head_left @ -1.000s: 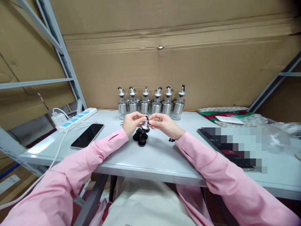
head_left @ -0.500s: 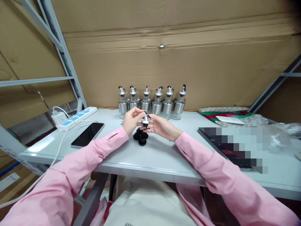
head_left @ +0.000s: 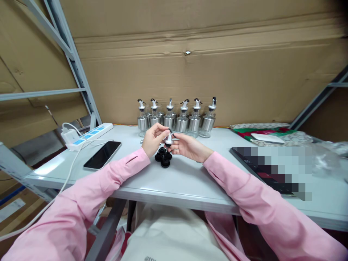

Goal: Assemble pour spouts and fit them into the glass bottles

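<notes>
Between both hands, above the table, is a silver pourer spout (head_left: 169, 139) with a black lever on top and a dark base. My left hand (head_left: 154, 139) pinches it from the left, thumb and forefinger near the lever. From the right, my right hand (head_left: 190, 146) holds it too, fingers curled around its side and lower part. Just below the hands lies a small cluster of round black stoppers (head_left: 164, 157). Behind them stand several glass bottles (head_left: 182, 124) with steel sleeves, the front ones topped by similar pourer spouts.
A phone (head_left: 102, 155) and a white power strip (head_left: 92, 136) with cables lie on the left of the table (head_left: 174, 185). To the right are a dark flat item (head_left: 244, 159), partly pixelated, a patterned cloth (head_left: 295, 137) and clear plastic (head_left: 326, 157). Cardboard (head_left: 190, 79) closes off the back.
The fingers of my right hand have curled in closer under the spout. The spout stays between both hands, its dark base now less visible.
</notes>
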Demonstrator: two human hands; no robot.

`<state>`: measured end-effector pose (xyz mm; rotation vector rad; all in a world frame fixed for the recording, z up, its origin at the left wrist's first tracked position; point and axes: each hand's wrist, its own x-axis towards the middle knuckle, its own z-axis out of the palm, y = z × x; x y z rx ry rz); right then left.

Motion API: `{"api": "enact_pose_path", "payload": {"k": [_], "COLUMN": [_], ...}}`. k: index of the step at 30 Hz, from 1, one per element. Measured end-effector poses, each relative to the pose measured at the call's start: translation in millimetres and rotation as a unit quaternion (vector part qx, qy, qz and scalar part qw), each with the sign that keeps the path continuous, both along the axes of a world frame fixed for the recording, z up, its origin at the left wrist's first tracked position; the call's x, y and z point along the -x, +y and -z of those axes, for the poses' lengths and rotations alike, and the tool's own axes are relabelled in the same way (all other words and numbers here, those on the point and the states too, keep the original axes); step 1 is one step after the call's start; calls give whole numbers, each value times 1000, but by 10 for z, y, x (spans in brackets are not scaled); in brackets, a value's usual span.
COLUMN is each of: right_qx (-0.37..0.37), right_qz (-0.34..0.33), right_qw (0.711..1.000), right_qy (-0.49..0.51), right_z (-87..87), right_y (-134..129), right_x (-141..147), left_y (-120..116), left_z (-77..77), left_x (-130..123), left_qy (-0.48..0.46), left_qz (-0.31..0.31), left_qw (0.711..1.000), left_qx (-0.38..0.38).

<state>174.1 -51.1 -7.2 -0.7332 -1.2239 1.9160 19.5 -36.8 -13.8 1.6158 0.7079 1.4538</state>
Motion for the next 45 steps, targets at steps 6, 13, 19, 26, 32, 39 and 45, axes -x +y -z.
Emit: {"api": "enact_pose_path", "payload": {"k": [6,13,19,26,32,39,45], "right_qx": [2,6,25,-19,-22,-41,-53], "right_qz": [-8,-5,-16,-6,8,-18,-30], "right_qw": [1000,1000,999,1000,1000,997,995], "right_qy": [26,14,-29,-15,-19,-68,-77], "right_z": [-24,-14,-36,-56,-71,-40,-28], "right_y": [13,40,19,-22,-41,-16,6], "right_x": [-32,-71,-64,-62,-60,-70,-91], "left_y": [47,165,153,157,169,148,122], "left_z": [58,113,93,100,108,88,79], "left_x": [56,168,177,183,193,198,194], "left_qy": [86,262,303,321,324,364,379], "left_qz": [-39,-131,-170,-181,-165,-158,-169], "left_qw": [986,887,825,808,822,836,831], "left_qx": [-136,-356,-447,-460,-439,-378,-370]}}
